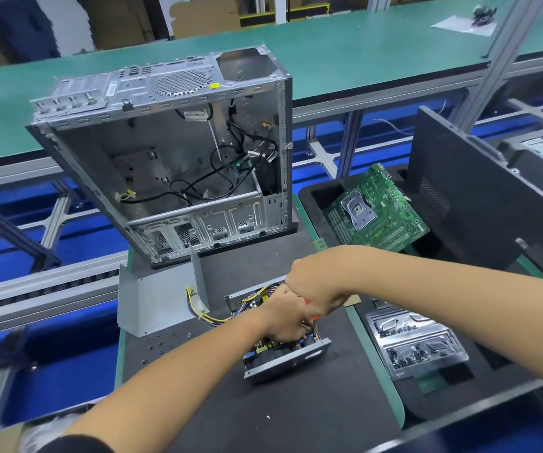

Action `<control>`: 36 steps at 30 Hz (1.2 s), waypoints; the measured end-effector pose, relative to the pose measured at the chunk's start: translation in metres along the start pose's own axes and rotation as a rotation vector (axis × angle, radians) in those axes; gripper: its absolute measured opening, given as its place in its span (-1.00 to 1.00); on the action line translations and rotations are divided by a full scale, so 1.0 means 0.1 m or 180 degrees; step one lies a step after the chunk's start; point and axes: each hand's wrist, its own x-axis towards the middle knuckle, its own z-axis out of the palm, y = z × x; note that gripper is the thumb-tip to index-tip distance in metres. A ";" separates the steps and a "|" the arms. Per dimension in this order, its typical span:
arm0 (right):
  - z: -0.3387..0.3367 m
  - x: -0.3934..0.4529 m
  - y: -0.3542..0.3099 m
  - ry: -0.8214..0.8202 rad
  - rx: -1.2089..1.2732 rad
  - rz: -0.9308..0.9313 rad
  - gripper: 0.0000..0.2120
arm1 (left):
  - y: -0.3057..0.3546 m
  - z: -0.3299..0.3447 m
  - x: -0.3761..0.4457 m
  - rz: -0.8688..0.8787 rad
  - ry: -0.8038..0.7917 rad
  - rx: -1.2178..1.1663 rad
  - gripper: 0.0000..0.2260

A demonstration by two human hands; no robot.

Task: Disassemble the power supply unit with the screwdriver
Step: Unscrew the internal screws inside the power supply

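The gutted computer case (178, 152) stands tilted at the back of the dark worktop (263, 416), its loose black cables hanging inside. To its right a green motherboard (376, 209) lies in a foam tray, and a grey metal cover (155, 299) sits apart on the left, already off. In front of that, near the middle of the worktop, lies the power supply unit (288, 354), open on top, its long axis running from the far left towards the near right, with its yellow and black wire bundle (211, 313) trailing out to the left.

Both hands meet right over it. The left hand (285, 322) reaches down into the open box, fingers curled among the parts; what they grip I cannot tell. The right hand (316, 289) sits above and slightly beyond, clenched round the orange-handled screwdriver (311, 313), whose shaft points down into the unit's near-right end. The screw it wants seems directly beneath the tip, so the right hand does the work and the left steadies.
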 end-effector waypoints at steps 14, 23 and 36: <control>0.21 -0.17 0.00 0.1060 0.1268 -0.0078 -0.76 | 0.04 -0.06 0.00 -0.0140 -0.0169 0.0140 -0.94; 0.08 -0.28 0.08 0.0446 0.0552 -0.0306 -0.87 | 0.05 -0.05 0.01 0.0028 -0.0164 0.0506 -0.86; 0.15 -0.21 0.02 0.0810 0.0866 -0.0216 -0.88 | 0.11 -0.09 0.00 -0.0247 -0.0284 0.0419 -0.79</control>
